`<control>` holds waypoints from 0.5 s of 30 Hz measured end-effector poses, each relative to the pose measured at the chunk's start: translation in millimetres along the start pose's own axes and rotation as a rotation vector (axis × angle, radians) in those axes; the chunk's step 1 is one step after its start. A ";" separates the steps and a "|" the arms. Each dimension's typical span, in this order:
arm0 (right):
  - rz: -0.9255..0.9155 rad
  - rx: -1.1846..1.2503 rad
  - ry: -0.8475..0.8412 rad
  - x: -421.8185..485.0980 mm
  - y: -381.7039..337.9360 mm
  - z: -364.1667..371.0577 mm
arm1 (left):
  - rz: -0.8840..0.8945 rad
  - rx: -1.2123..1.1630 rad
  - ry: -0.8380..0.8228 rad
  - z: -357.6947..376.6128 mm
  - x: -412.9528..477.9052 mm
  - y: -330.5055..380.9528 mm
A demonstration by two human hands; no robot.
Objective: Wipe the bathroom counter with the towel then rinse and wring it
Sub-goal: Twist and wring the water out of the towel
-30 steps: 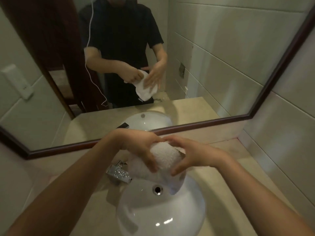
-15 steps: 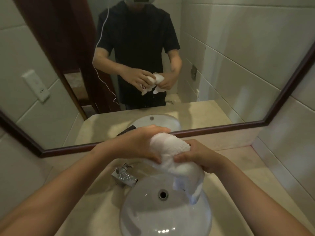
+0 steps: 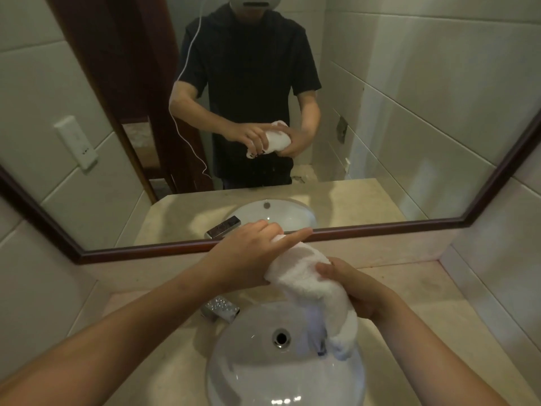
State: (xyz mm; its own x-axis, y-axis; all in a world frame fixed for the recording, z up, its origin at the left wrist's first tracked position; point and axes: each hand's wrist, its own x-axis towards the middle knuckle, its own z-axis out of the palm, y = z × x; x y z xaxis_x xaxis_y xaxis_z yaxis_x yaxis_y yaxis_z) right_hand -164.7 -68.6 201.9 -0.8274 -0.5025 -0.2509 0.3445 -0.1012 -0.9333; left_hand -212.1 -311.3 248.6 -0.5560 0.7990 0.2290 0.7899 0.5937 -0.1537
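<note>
A white towel is rolled into a thick sausage and held above the white sink basin. My left hand grips its upper far end, index finger stretched along the roll. Gripping the middle from the right side is my right hand. The towel's lower end hangs down over the basin's right side. The beige stone counter surrounds the basin.
A chrome faucet sits at the basin's back left. A dark-framed mirror rises right behind the counter and reflects me. Tiled walls close in on the left and right. The drain hole is open.
The bunched towel has been drawn out into a longer roll. My right hand has slid lower and nearer, my left hand holds the far end higher.
</note>
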 end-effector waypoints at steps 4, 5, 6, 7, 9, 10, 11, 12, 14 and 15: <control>0.018 -0.546 -0.028 -7.1 -16.0 -1.4 | -0.104 -0.097 -0.298 -10.9 -0.4 -4.8; -0.015 -0.731 -0.056 -7.2 -19.9 3.6 | -0.105 -0.126 -0.343 -14.0 1.1 -3.5; -0.059 -0.893 -0.080 -7.3 -20.4 10.1 | -0.105 -0.151 -0.377 -16.7 2.9 -2.0; -0.082 -1.032 -0.064 -7.2 -18.4 15.7 | -0.114 -0.171 -0.411 -18.6 4.8 -0.8; -0.061 -1.230 0.045 -5.9 -8.1 22.8 | -0.178 -0.232 -0.512 -19.7 7.7 0.3; -0.058 -1.317 0.100 -5.0 -1.7 24.3 | -0.226 -0.282 -0.573 -20.6 8.9 0.8; -0.074 -1.404 0.151 -2.5 6.6 23.2 | -0.267 -0.339 -0.627 -19.9 10.3 0.5; -0.106 -1.476 0.200 -0.5 13.0 22.0 | -0.294 -0.397 -0.660 -19.4 11.6 -0.1; -0.176 -1.525 0.296 2.4 22.8 18.9 | -0.328 -0.522 -0.676 -16.7 13.9 -3.6; -0.209 -1.505 0.335 3.2 27.0 17.4 | -0.349 -0.596 -0.686 -15.0 14.3 -5.5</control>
State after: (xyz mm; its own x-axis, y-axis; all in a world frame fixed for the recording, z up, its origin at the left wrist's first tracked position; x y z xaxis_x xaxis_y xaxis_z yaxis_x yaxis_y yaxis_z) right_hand -150.3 -87.9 180.5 -0.9307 -0.3610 0.0594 -0.3619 0.8846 -0.2941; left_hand -220.5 -304.6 267.1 -0.6645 0.5813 -0.4696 0.4484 0.8129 0.3717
